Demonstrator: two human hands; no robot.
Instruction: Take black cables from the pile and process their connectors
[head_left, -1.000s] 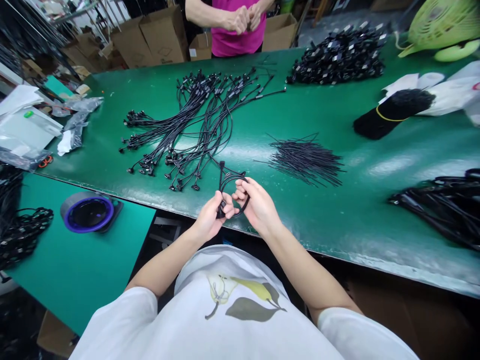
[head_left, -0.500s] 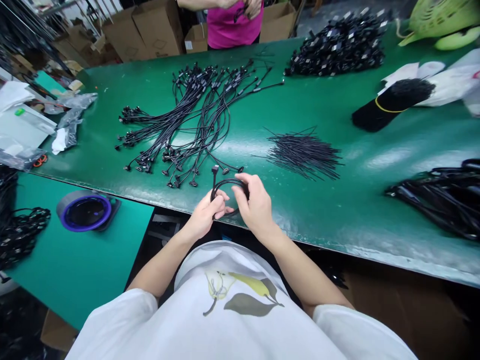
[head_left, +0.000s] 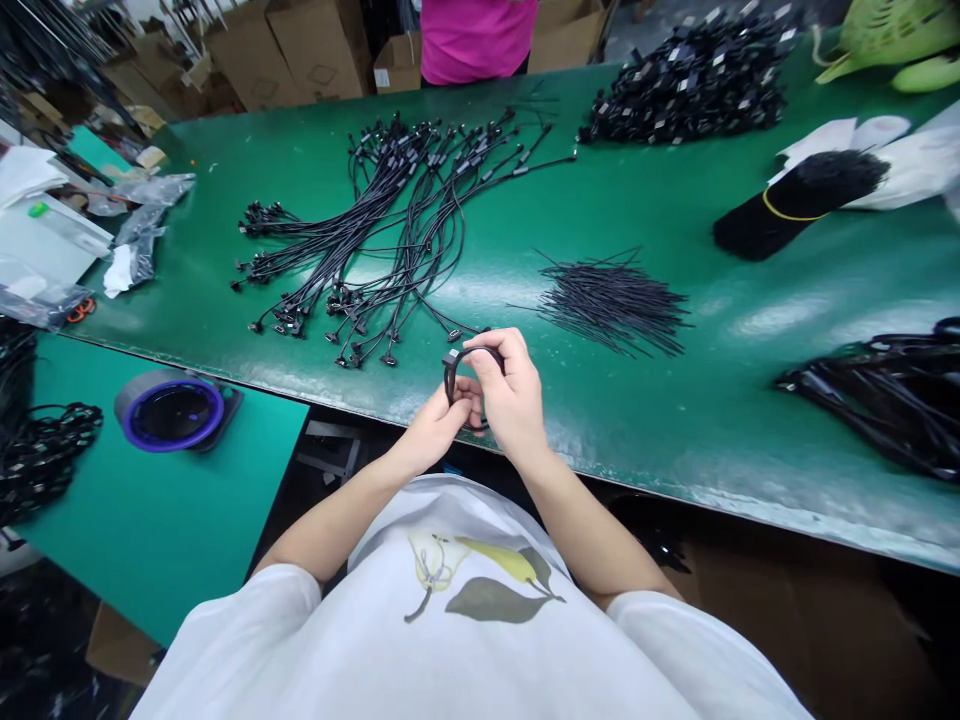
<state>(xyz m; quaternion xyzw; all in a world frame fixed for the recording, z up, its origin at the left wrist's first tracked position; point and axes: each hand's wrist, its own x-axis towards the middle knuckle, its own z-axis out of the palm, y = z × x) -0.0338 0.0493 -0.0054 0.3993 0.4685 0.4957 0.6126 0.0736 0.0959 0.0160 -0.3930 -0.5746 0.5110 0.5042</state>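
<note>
A black cable (head_left: 448,380), wound into a small coil with a metal-tipped plug at its upper left, is held between my two hands over the table's front edge. My left hand (head_left: 442,420) has its fingers closed on the coil's lower left side. On the upper right side, my right hand (head_left: 511,395) grips the loops between thumb and fingers. Just beyond lies a spread of loose black cables (head_left: 375,220) with plugs at their ends. To the right of my hands is a heap of thin black ties (head_left: 615,303).
Coiled cables (head_left: 686,85) are piled at the back right, near a banded black bundle (head_left: 787,210). Bagged black cables (head_left: 885,395) lie at the right. A purple-rimmed round holder (head_left: 172,415) sits on the lower left table. A person in pink (head_left: 478,40) stands opposite.
My hands have come closer together, the left one moving right. The coil has turned and looks narrower, and its plug now lies against the top of the loops. The opposite person's hands have left view.
</note>
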